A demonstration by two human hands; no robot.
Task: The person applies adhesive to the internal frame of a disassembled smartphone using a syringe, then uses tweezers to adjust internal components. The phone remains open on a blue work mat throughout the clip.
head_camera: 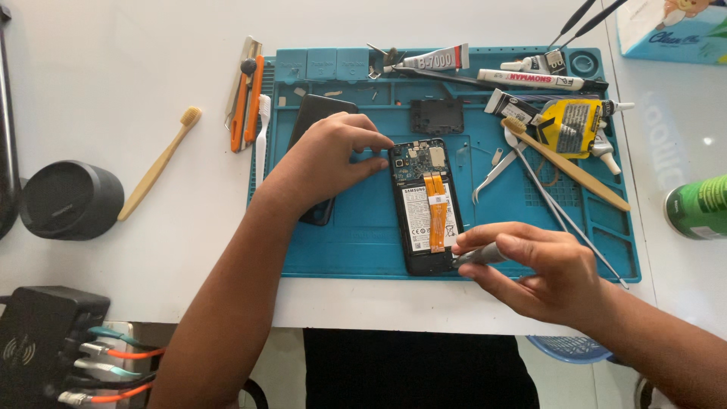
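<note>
While the left hand steadies the opened phone, the right hand pinches a grey tool.

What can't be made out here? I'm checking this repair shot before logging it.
- Tip of the grey metal tool: head view, too small against the opened black phone.
- Black rear cover: mostly under the left hand.
- Green can: cut by the right edge.
- Right hand grip: fingers hide the tool's handle.

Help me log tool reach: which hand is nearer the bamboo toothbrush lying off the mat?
Left. The left hand rests right of the bamboo toothbrush; the right hand is far across the mat.
</note>
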